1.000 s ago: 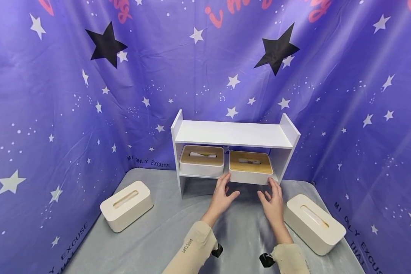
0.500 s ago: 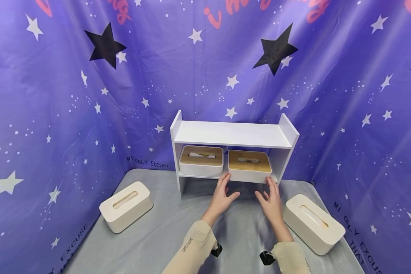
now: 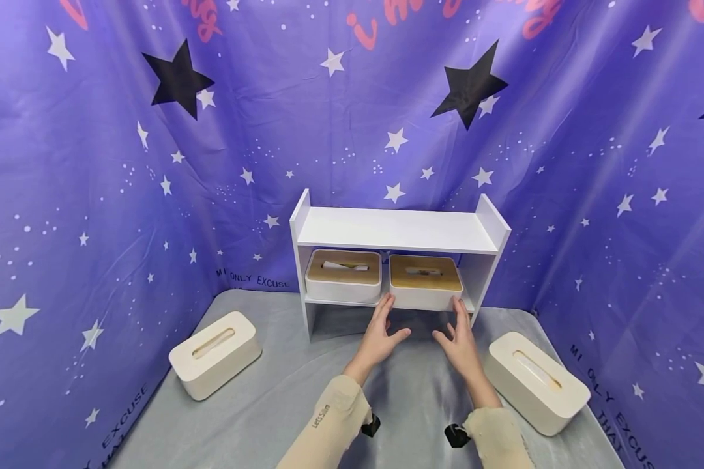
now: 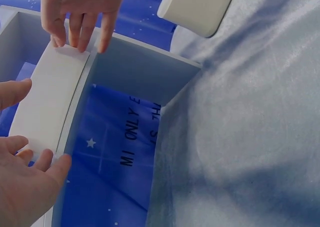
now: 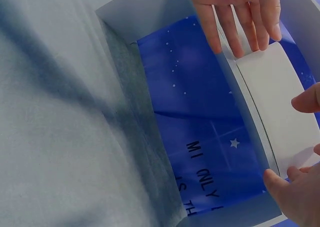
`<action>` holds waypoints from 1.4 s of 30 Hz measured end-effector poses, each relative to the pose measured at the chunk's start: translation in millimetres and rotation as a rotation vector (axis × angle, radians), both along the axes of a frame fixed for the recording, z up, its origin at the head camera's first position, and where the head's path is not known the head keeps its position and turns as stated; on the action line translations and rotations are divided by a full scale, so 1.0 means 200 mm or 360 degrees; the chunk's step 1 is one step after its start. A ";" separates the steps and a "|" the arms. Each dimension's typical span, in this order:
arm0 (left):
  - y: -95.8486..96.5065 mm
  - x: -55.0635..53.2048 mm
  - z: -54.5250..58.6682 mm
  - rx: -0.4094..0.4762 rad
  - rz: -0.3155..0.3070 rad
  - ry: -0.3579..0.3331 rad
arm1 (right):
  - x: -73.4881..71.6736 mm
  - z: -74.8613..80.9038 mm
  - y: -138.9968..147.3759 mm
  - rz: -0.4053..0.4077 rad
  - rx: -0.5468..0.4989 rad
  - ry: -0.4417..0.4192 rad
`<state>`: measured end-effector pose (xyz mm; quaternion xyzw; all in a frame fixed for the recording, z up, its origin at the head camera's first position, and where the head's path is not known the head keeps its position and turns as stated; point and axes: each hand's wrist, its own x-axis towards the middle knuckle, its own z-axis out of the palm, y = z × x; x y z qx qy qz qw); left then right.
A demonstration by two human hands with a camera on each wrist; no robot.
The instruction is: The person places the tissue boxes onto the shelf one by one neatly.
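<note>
A white tissue box with a wood-look lid (image 3: 425,296) sits on the lower board of the white shelf (image 3: 396,229), right of a matching tissue box (image 3: 344,290). My left hand (image 3: 378,335) touches its front left corner with relaxed fingers. At the front right corner my right hand (image 3: 460,339) lies likewise, thumb apart from the box. The left wrist view shows the box's plain white front (image 4: 50,94) between both hands, with fingertips at its ends. Seen from the right wrist, that front lies close along the board's edge (image 5: 252,122).
A cream tissue box (image 3: 214,355) stands on the grey cloth-covered table (image 3: 258,423) to the left. Another cream tissue box (image 3: 538,383) stands right, close beside my right forearm. A purple starry curtain (image 3: 352,130) surrounds the table.
The wood-lidded box on the right has slid a little deeper into the shelf. My right hand has moved slightly left with its corner; my left hand has barely moved.
</note>
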<state>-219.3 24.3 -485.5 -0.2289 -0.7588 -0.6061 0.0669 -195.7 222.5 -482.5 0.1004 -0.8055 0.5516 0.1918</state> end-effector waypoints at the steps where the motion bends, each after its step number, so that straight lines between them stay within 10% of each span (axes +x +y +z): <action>1: 0.00 0.00 0.00 0.0001 -0.0001 -0.0003 | 0.00 0.00 0.00 0.0004 -0.0006 -0.0004; 42: -0.04 0.02 -0.04 0.0011 -0.0002 -0.0015 | 0.05 -0.09 0.03 0.0010 0.0087 -0.0046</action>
